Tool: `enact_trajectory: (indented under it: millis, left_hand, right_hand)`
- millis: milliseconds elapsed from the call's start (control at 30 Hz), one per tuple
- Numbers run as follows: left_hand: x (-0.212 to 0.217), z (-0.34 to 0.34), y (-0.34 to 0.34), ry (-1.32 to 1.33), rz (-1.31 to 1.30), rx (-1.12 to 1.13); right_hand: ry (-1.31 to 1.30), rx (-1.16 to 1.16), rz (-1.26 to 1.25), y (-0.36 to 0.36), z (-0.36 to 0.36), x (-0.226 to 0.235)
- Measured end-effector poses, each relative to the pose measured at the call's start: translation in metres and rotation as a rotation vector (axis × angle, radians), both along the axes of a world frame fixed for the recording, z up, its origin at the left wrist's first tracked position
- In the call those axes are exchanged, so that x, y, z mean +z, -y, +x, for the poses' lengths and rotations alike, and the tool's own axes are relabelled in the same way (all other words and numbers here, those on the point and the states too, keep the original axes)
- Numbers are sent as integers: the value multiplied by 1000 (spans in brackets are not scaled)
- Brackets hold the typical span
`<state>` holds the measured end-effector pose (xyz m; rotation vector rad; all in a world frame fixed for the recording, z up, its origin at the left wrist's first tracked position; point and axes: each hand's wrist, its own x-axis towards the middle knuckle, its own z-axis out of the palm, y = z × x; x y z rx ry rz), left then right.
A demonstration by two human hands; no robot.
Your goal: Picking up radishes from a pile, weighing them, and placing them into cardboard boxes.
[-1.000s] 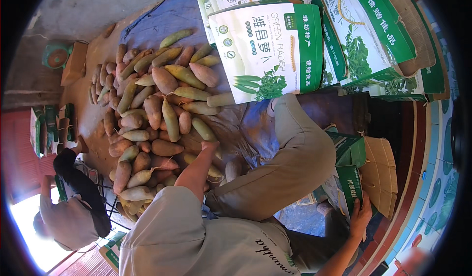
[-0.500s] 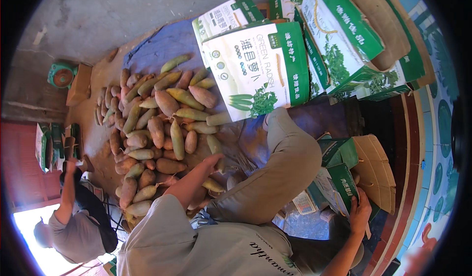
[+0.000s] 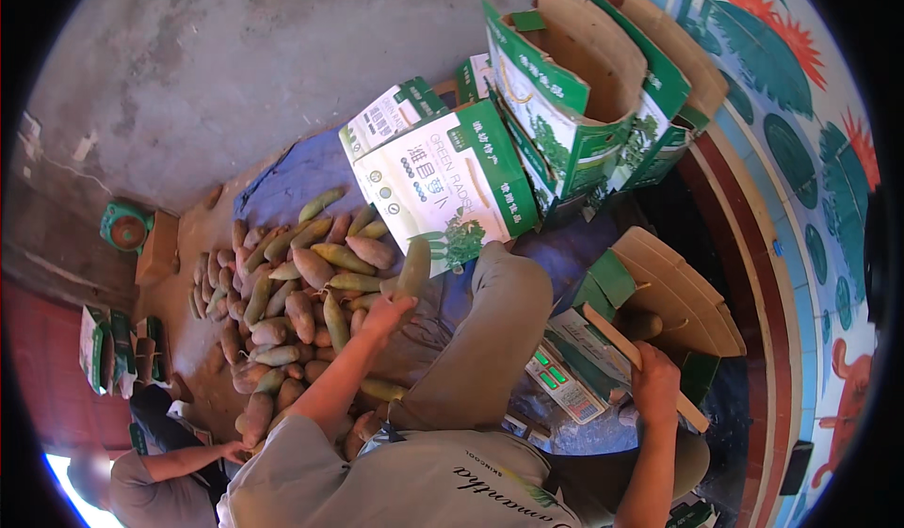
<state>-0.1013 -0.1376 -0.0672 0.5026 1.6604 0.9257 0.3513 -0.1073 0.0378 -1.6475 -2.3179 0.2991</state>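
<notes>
My left hand [image 3: 386,315] is closed round the lower end of a green radish [image 3: 414,266], which points upward above the near side of the radish pile [image 3: 292,312]. At the right, my right hand [image 3: 654,382] grips the flap edge of an open carton [image 3: 683,288], fingers folded over the cardboard. Inside that carton lies a radish [image 3: 640,325], partly hidden by the flap. A scale [image 3: 563,387] with lit green displays stands on the left of the carton, close to my bent knee [image 3: 513,293].
Several green-and-white cartons [image 3: 452,184] stand beyond my knee, some open-topped [image 3: 574,67]. A blue sheet [image 3: 311,170] lies under part of the pile. At the far left, a co-worker [image 3: 169,476] reaches toward the radishes, near more cartons [image 3: 99,349] and a green round device [image 3: 125,227].
My left hand has raised the radish off the pile. The right hand has tilted the carton flap outward, uncovering the scale displays. The co-worker's arm has dropped to the pile. My view has turned rightward.
</notes>
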Motion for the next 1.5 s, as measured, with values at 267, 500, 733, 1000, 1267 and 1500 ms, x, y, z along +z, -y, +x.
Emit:
enact_trajectory:
  millis: [267,500,733,1000,1267,1500]
  left_hand:
    - [134,45,-54,-61,434,-289]
    - [203,141,-89,-451,699,-902]
    - [167,242,-114,-617,728,-1334]
    - [125,258,-124,-388,778,-1163]
    - [116,111,-102,-1012,1068,-440]
    - [-51,-42,-5,-1241,518,-588]
  right_hand:
    - [-6,2,39,11,1,-1]
    - [43,8,37,17,4,-10]
    - [50,36,54,23,5,-12]
    - [8,27,6,23,1,-3]
    - [24,52,-25,15,-4,0]
    - [16,23,-33,10,-8,-3]
